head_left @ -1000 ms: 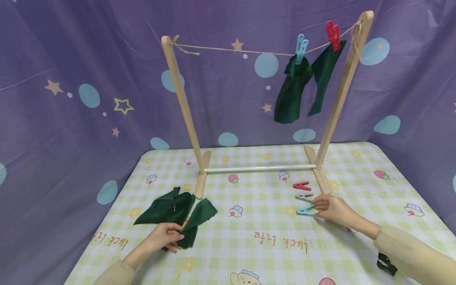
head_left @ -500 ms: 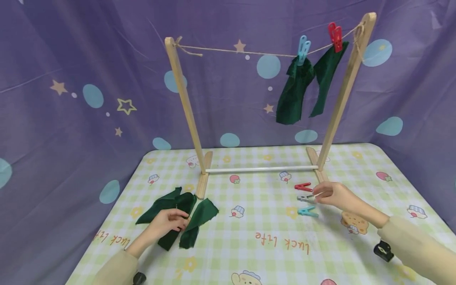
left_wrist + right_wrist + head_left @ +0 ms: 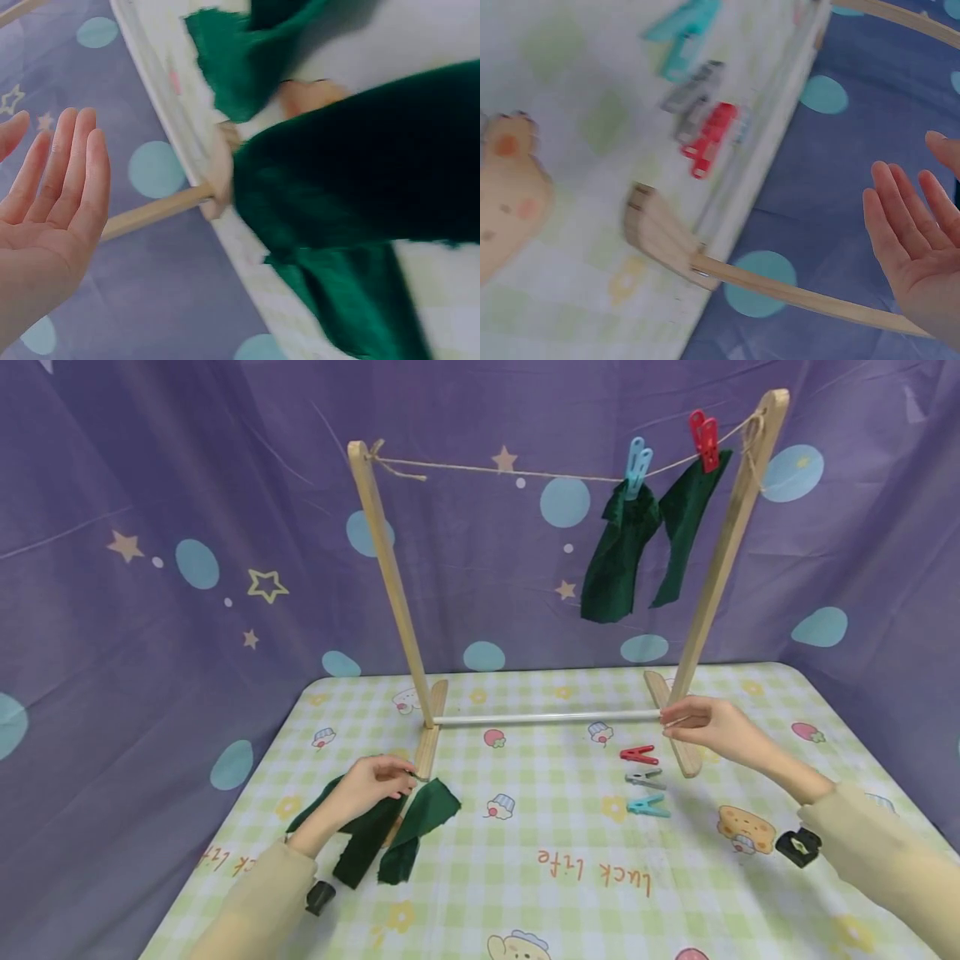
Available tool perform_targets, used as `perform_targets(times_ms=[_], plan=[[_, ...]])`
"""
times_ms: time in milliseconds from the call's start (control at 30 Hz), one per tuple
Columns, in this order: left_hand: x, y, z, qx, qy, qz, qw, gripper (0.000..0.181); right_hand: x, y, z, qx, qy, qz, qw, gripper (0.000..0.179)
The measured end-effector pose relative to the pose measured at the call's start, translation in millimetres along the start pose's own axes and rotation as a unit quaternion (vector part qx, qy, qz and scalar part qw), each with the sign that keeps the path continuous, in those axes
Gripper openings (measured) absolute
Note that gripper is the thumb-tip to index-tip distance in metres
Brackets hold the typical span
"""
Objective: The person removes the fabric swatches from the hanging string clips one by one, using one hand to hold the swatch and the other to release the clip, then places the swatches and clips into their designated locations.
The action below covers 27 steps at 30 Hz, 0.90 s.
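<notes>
My left hand [image 3: 372,789] hovers over the dark green cloth pieces [image 3: 367,843] at the left of the table. Its fingers are extended and it holds nothing, as the left wrist view shows; the cloth [image 3: 352,165] lies apart from it there. Beside them is another green cloth piece [image 3: 431,810]. My right hand [image 3: 708,727] is raised near the foot of the rack's right post, relaxed and without anything in it. In front of it, a red clothespin [image 3: 639,755], a grey clothespin [image 3: 645,778] and a light blue clothespin [image 3: 648,806] lie in a column.
A wooden rack carries a string line [image 3: 495,466] between two posts, joined low down by a white rod [image 3: 547,717]. On the line hang two green cloths, one under a blue clothespin [image 3: 638,468], the other under a red clothespin [image 3: 704,441]. A purple curtain [image 3: 480,568] stands behind.
Both hands have lifted and moved toward the back: the left off the green cloths, the right off the blue and grey clothespins. The clothespins and cloths stay on the table.
</notes>
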State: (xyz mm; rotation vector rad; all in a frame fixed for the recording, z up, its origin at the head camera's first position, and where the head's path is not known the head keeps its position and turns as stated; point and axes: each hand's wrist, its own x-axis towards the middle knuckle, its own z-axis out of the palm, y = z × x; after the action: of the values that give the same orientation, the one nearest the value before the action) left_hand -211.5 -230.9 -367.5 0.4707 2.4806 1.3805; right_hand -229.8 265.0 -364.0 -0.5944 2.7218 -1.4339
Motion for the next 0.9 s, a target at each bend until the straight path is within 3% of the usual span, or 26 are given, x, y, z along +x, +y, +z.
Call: perform_targets(times_ms=[333, 500, 667, 900], plan=[[35.0, 42.6, -2.4, 0.028, 0.010, 0.064, 0.9975, 0.027, 18.1, -31.7, -28.3, -0.007, 0.050, -0.038, 0.9980, 0.030], [47.6, 63.3, -2.6, 0.023, 0.003, 0.073, 0.9971, 0.027, 25.9, -44.9, -36.6, -0.007, 0.072, -0.048, 0.9962, 0.030], [59.0, 78.7, -2.8, 0.019, 0.008, 0.077, 0.9968, 0.028, 32.4, -58.6, -42.7, -0.015, 0.091, -0.024, 0.9955, 0.030], [76.1, 102.7, 1.6, 0.035, 0.012, 0.096, 0.9947, 0.026, 42.0, -75.0, -57.1, -0.021, 0.089, -0.032, 0.9953, 0.032]])
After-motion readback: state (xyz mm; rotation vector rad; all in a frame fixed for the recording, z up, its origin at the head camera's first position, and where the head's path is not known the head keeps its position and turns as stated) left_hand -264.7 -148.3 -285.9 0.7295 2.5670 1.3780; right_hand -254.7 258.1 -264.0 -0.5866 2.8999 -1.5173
